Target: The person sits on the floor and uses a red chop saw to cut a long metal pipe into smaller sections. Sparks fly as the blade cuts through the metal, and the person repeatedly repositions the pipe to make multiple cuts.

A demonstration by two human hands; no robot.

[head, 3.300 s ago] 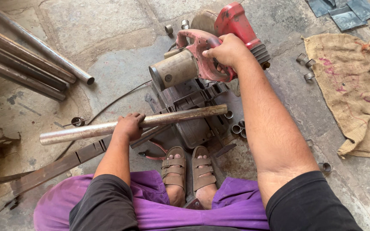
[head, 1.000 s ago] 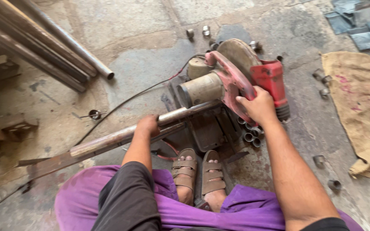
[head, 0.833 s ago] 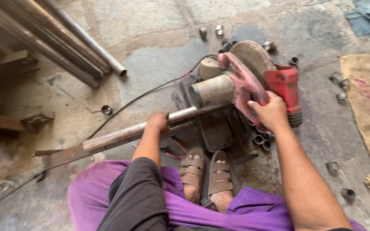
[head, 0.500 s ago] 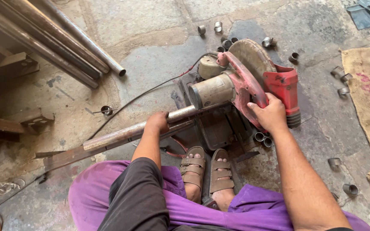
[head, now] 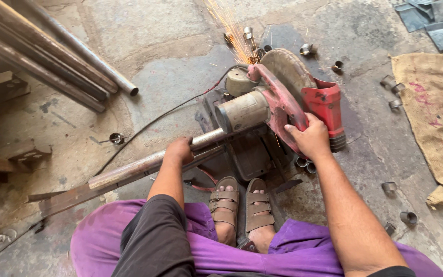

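A red chop saw (head: 283, 97) sits on the concrete floor in front of my sandalled feet. My right hand (head: 311, 138) grips the saw's handle and holds the blade down. Sparks (head: 232, 31) fly away from the blade towards the far side. A long steel pipe (head: 144, 166) lies across the saw's base, running to the left. My left hand (head: 179, 150) is closed around this pipe just left of the saw's motor. A black power cable (head: 155, 123) runs from the saw over the floor to the left.
Several long steel pipes (head: 52, 56) lie at the upper left. Short cut pipe rings (head: 396, 90) are scattered around the saw and to the right. A burlap sack (head: 437, 118) lies at the right. A flat steel bar (head: 73, 197) rests under the pipe.
My right hand has pulled the saw head down onto the pipe, and sparks now fly from the cut. My left hand keeps its hold on the pipe.
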